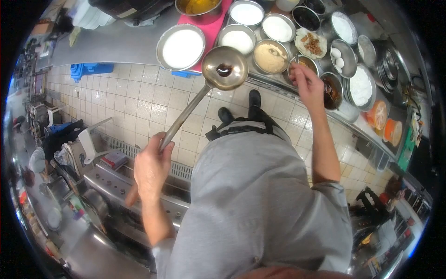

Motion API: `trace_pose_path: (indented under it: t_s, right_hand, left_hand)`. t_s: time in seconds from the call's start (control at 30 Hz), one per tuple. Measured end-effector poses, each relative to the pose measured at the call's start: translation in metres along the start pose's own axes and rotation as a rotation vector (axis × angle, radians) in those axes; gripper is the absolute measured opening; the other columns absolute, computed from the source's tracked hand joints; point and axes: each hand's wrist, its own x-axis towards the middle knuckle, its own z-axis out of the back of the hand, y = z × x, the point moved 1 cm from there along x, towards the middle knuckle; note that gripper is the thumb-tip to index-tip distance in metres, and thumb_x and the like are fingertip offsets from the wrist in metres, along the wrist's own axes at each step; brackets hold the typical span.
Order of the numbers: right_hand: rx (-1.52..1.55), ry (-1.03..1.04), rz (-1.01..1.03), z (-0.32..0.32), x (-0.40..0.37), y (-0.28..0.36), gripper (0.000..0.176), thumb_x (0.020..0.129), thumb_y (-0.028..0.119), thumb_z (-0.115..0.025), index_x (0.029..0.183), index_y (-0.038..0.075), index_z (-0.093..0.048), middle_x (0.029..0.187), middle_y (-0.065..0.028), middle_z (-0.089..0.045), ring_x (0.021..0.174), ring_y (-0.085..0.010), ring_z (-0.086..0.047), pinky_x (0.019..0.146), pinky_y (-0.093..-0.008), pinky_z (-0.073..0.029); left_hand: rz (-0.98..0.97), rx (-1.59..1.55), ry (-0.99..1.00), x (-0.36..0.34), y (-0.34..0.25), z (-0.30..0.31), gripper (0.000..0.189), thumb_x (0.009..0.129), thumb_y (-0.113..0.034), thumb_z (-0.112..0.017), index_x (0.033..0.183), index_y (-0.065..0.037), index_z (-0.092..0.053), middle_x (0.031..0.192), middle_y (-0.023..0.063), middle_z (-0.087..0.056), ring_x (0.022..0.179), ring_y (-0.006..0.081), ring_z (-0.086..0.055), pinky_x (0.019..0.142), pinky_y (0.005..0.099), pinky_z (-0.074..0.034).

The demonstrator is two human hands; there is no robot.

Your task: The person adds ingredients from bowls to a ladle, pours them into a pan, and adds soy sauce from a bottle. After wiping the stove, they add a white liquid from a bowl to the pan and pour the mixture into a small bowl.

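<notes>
My left hand [152,163] is closed around the handle of a long metal ladle [225,58]. The ladle's bowl is level near the counter edge, with a small dark brown pool [224,70] in its bottom. Over at the counter, my right hand [306,81] pinches what looks like a thin metal spoon handle [297,58]. It is above a metal bowl of brown contents [308,63], which the fingers partly cover. Close by are a bowl of tan powder [271,57] and a bowl of dark sauce [331,93].
Bowls of white powder [184,48], a bowl of eggs [339,61] and orange-lidded tubs [392,132] line the counter. A pan of yellow liquid [199,6] sits on a pink mat [214,30]. A steel stove [109,183] stands on the left, beyond the tiled floor [134,100].
</notes>
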Motion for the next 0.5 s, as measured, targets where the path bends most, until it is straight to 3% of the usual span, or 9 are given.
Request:
trace_pose_path:
  t_s: [0.1,0.33,0.5]
  right_hand:
    - [0.211,-0.063,-0.171,0.002,0.007,0.000,0.024,0.102,0.017,-0.060,0.118,0.001,-0.069,0.093,-0.0064,-0.072,0.079,-0.0110,-0.069,0.068,-0.0233,-0.055]
    - [0.246,-0.040,-0.231,-0.015,0.016,-0.009,0.023,0.102,0.018,-0.060,0.114,0.000,-0.069,0.088,-0.0074,-0.071,0.073,-0.0109,-0.068,0.064,-0.0240,-0.056]
    - [0.392,-0.170,-0.296,-0.005,0.017,-0.013,0.023,0.101,0.014,-0.059,0.113,-0.003,-0.068,0.083,-0.0082,-0.067,0.069,-0.0155,-0.066,0.060,-0.0261,-0.054]
  left_hand:
    - [-0.009,-0.001,-0.005,0.000,-0.001,0.001,0.031,0.090,-0.027,-0.073,0.117,-0.013,-0.067,0.080,0.0182,-0.071,0.077,0.0358,-0.072,0.066,0.0438,-0.055]
    - [-0.017,-0.018,-0.007,-0.001,-0.002,0.003,0.029,0.090,-0.026,-0.072,0.115,-0.012,-0.068,0.082,0.0177,-0.071,0.078,0.0362,-0.071,0.068,0.0442,-0.055]
    - [-0.008,0.000,-0.013,-0.002,0.000,0.002,0.030,0.089,-0.026,-0.072,0.116,-0.013,-0.069,0.085,0.0180,-0.071,0.082,0.0358,-0.071,0.071,0.0442,-0.055]
